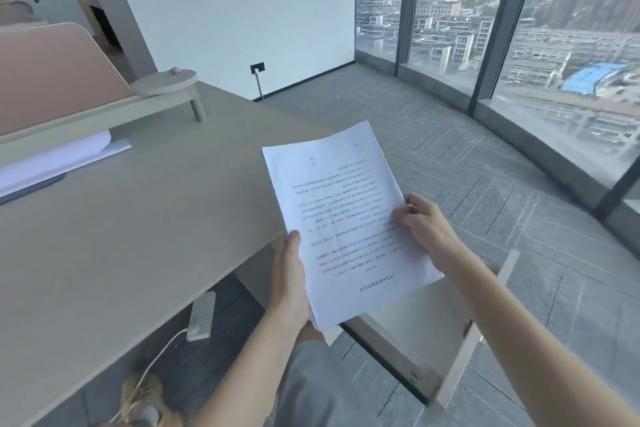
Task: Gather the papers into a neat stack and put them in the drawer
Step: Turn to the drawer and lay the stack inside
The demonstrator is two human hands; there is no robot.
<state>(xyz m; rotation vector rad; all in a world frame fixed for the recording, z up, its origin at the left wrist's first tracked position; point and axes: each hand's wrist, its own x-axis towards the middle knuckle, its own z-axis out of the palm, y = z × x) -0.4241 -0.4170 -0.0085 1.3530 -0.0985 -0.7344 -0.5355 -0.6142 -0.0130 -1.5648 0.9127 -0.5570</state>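
A thick stack of white printed papers [341,215] is held in the air past the desk's right end, its text upside down to me. My left hand [290,282] grips the stack's near left edge with the thumb on top. My right hand [423,227] pinches the right edge, fingers resting on the top sheet. Below the stack an open pale wooden drawer [429,326] juts out from under the desk; its inside looks bare where visible, and the papers hide part of it.
The beige desk [121,236] fills the left, with more white sheets [52,163] lying at its far left under a pink divider [52,73]. A power strip [202,315] lies on the floor beneath. Glass windows [519,28] line the right; grey carpet lies between.
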